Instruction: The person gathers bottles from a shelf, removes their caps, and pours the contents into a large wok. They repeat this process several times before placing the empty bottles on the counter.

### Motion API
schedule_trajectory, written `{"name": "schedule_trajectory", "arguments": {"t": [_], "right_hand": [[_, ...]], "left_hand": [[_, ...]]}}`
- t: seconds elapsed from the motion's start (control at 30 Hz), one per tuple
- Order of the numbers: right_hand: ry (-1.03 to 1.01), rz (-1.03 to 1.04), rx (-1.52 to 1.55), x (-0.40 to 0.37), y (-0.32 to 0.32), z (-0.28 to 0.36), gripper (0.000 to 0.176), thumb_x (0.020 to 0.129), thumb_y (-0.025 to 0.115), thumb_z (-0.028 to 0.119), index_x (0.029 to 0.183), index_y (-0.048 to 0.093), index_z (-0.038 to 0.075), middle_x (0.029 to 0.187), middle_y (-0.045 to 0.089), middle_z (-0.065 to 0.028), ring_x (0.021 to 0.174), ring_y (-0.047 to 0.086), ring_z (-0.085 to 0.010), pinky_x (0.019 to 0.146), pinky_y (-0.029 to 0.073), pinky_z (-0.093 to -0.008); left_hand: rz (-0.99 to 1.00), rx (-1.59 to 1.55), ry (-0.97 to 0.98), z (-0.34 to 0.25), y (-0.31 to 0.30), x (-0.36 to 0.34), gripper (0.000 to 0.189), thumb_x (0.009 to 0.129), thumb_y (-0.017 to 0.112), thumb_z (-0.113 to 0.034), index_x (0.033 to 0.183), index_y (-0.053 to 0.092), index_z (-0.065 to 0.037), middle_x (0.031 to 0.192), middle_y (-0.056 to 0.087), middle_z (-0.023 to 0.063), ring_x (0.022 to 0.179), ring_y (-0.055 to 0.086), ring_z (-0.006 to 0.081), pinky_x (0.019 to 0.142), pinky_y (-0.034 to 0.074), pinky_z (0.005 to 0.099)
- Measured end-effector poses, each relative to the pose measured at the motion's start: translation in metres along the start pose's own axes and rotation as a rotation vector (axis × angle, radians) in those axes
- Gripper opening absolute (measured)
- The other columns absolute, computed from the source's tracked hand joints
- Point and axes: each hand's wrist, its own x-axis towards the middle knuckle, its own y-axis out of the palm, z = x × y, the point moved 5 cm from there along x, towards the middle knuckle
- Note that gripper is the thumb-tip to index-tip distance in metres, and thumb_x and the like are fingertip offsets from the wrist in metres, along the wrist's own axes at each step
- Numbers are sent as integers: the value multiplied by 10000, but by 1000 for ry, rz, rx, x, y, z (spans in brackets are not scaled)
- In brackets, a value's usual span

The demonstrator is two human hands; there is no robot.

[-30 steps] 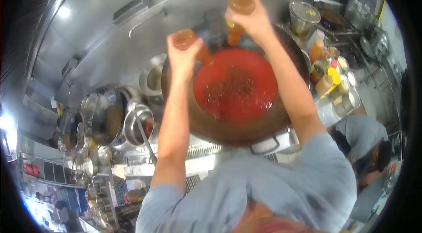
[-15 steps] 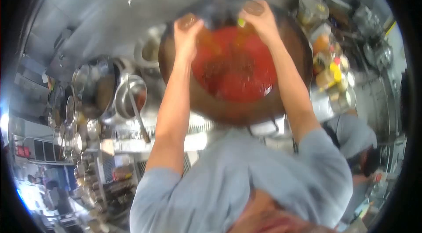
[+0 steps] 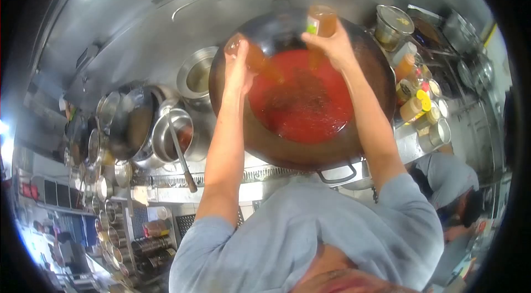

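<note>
A large dark wok [image 3: 381, 91] holds a pool of red sauce [image 3: 326, 94] with darker brown patches in the middle. Over its left part, my left hand [image 3: 238, 72] is closed around an amber glass bottle [image 3: 257, 59], tipped neck down toward the sauce. My right hand [image 3: 336, 47] grips a second amber bottle [image 3: 326, 21], its base up and a white-and-green label showing. That bottle's neck also points down over the sauce. Whether liquid is running from either bottle is hard to make out.
Left of the wok stand a steel pot [image 3: 188, 80] and a steel bowl [image 3: 160, 141] with a ladle [image 3: 180, 149] across it. Several sauce bottles and tubs [image 3: 423, 102] line the right side. A co-worker [image 3: 448, 179] is bent over at lower right.
The wok appears slightly lower and further right as the view shifts. Both bottles have changed tilt, so more of their sides shows. Each hand keeps its bottle.
</note>
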Motion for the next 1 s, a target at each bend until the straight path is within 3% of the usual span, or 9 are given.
{"name": "schedule_trajectory", "arguments": {"t": [0.17,0.37,0.47,0.6,0.7,0.8,0.9,0.93,1.0], "right_hand": [[28,29,90,11,7,63,707,706,902,171,1296,540,28,1134,642,-70,991,623,-164,856,529,-354],[-441,113,-18,2,13,234,596,714,865,56,1231,569,33,1103,651,-62,978,621,-148,828,534,-329],[-628,-99,-31,-18,-1,206,561,727,838,3,1217,567,46,1111,644,-61,990,622,-141,839,537,-314],[144,-98,-132,-51,-16,-85,701,657,825,35,1300,546,62,1195,637,-39,1125,602,-174,1008,469,-361],[-54,-167,-209,-29,-10,10,681,662,847,57,1281,561,61,1184,642,-43,1109,610,-167,1003,473,-354],[-357,-144,63,-32,-2,120,537,738,812,-7,1216,570,37,1138,634,-47,1042,616,-174,851,546,-314],[-307,-173,68,-30,3,35,604,721,818,-19,1255,544,42,1164,625,-56,1059,610,-175,853,543,-312],[60,-145,-169,-24,2,-26,653,711,823,-11,1284,518,57,1182,618,-55,1064,606,-178,918,521,-334],[-9,-119,-11,-53,6,-25,676,689,816,-7,1290,512,60,1193,616,-54,1077,603,-181,961,494,-341]], "left_hand": [[20,180,69,34,-25,19,697,857,792,-178,1405,363,-151,1283,493,63,1150,540,243,920,512,442],[50,369,112,43,-24,19,614,788,799,-41,1312,480,-69,1236,561,72,1159,544,197,969,483,376],[8,440,194,0,11,3,567,777,804,-28,1261,509,-60,1225,574,82,1121,572,187,963,486,353],[121,535,676,-125,115,-74,591,730,834,-21,1217,501,-56,1211,579,103,1069,595,186,929,507,338],[123,463,1239,-129,117,-74,637,690,850,-1,1210,485,-51,1171,584,93,1058,595,192,899,526,357],[-138,751,195,-22,49,-27,573,753,813,-78,1235,505,-52,1159,612,78,1054,608,207,954,491,343],[134,471,687,-57,84,-52,555,767,825,-83,1228,518,-46,1150,628,86,1049,609,201,939,491,342],[93,559,596,-44,75,-44,553,766,825,-73,1224,517,-48,1151,625,84,1049,607,194,944,493,343],[21,641,320,12,30,-19,572,751,835,-51,1219,505,-50,1155,607,74,1054,597,184,940,498,348]]}}
